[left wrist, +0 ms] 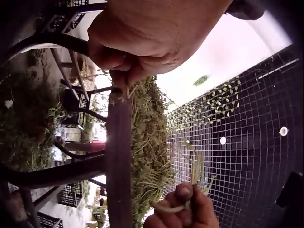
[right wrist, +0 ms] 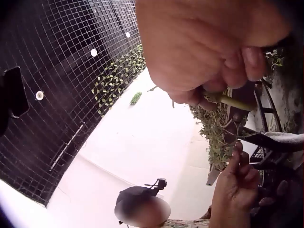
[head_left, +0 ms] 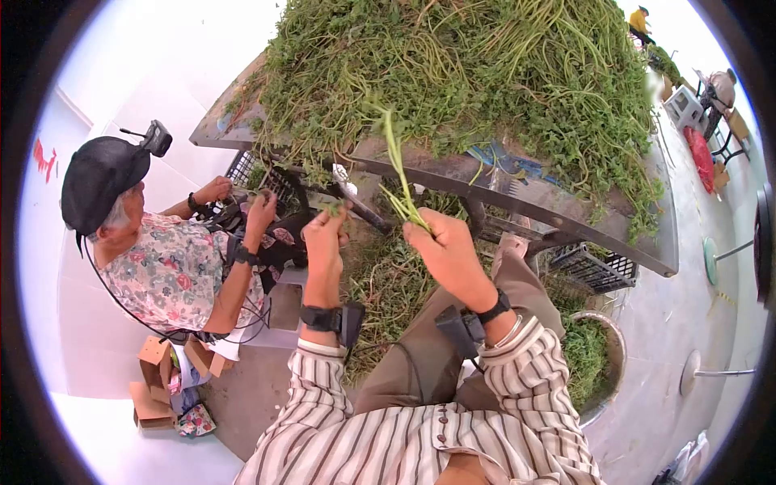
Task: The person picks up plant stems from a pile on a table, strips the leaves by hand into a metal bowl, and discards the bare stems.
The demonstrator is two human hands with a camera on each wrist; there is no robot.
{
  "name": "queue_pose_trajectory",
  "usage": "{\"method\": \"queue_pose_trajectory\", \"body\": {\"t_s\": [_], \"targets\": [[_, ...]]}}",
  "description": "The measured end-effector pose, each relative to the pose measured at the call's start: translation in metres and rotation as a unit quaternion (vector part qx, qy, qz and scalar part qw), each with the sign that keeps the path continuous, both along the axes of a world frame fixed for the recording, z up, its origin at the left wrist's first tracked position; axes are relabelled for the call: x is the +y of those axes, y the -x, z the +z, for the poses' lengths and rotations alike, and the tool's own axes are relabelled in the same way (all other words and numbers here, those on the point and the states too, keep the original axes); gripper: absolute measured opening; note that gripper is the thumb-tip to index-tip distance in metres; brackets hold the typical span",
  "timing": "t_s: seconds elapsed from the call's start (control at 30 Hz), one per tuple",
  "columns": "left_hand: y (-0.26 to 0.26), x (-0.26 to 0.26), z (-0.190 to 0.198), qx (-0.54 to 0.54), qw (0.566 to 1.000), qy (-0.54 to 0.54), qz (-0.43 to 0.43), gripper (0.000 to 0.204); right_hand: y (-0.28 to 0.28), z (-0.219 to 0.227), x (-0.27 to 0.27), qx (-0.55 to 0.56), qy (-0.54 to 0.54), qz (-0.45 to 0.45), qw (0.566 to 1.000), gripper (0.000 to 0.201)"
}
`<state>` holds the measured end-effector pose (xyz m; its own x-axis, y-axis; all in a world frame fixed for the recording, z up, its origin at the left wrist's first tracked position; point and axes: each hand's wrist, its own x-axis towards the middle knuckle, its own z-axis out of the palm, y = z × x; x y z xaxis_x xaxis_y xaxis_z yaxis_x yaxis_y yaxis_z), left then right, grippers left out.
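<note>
Green stems [head_left: 394, 153] stand up from the right hand [head_left: 449, 250], whose fingers and thumb pinch their lower ends. Beside it on the left, the left hand [head_left: 326, 236] pinches a small leafy bit [head_left: 334, 208] between thumb and fingertips. The hands are apart, in front of the table edge. In the left wrist view the left hand [left wrist: 152, 40] has its fingertips together, and the stems [left wrist: 195, 166] show in the other hand. The right wrist view shows the right hand [right wrist: 204, 52] curled round a thick stem [right wrist: 232, 102].
A large heap of greens [head_left: 453, 73] covers the metal table [head_left: 582, 214]. Cut greens [head_left: 388, 299] lie on the floor below. At the left sits another person [head_left: 174, 267] in a floral top. A black crate [head_left: 594, 268] and a round tub [head_left: 618, 356] stand at the right.
</note>
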<state>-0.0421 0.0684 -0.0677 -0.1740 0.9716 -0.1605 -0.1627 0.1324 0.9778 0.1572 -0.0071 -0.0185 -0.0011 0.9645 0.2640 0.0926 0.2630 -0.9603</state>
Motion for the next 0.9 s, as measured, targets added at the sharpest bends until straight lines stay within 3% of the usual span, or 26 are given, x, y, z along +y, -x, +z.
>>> {"method": "queue_pose_trajectory", "body": {"t_s": [0.07, 0.13, 0.27, 0.5, 0.57, 0.6, 0.67, 0.7, 0.77, 0.9], "targets": [[-0.007, -0.007, -0.003, 0.030, 0.999, -0.002, -0.020, 0.011, 0.002, -0.001, 0.000, -0.020, -0.011, -0.013, 1.000, 0.022], [-0.007, -0.009, -0.004, 0.137, 0.989, -0.001, -0.057, 0.015, 0.004, -0.005, 0.001, -0.065, -0.042, -0.026, 0.997, 0.021], [-0.004, -0.010, 0.003, 0.179, 0.977, -0.040, -0.111, 0.019, 0.004, -0.003, 0.001, -0.118, -0.061, -0.029, 0.991, 0.021], [-0.021, -0.021, 0.044, 0.122, 0.966, -0.175, -0.147, 0.036, 0.008, -0.007, 0.000, -0.156, -0.067, -0.024, 0.985, 0.018], [-0.023, -0.020, 0.052, -0.037, 0.978, -0.088, -0.187, 0.041, 0.009, -0.008, -0.001, -0.173, -0.077, -0.015, 0.982, 0.015], [-0.026, -0.018, 0.056, -0.038, 0.978, -0.088, -0.186, 0.041, 0.009, -0.009, -0.001, -0.174, -0.078, -0.014, 0.982, 0.015], [-0.034, -0.014, 0.062, -0.184, 0.956, -0.077, -0.215, 0.041, 0.010, -0.012, 0.000, -0.168, -0.115, -0.005, 0.979, 0.016], [-0.033, -0.010, 0.061, -0.184, 0.956, -0.078, -0.215, 0.041, 0.010, -0.013, 0.001, -0.167, -0.116, -0.005, 0.979, 0.016], [-0.027, -0.005, 0.056, -0.316, 0.919, -0.031, -0.235, 0.037, 0.011, -0.014, 0.000, -0.171, -0.114, 0.000, 0.979, 0.015], [-0.028, -0.004, 0.054, -0.329, 0.909, -0.054, -0.251, 0.031, 0.010, -0.013, -0.002, -0.172, -0.107, 0.003, 0.979, 0.014]]}}
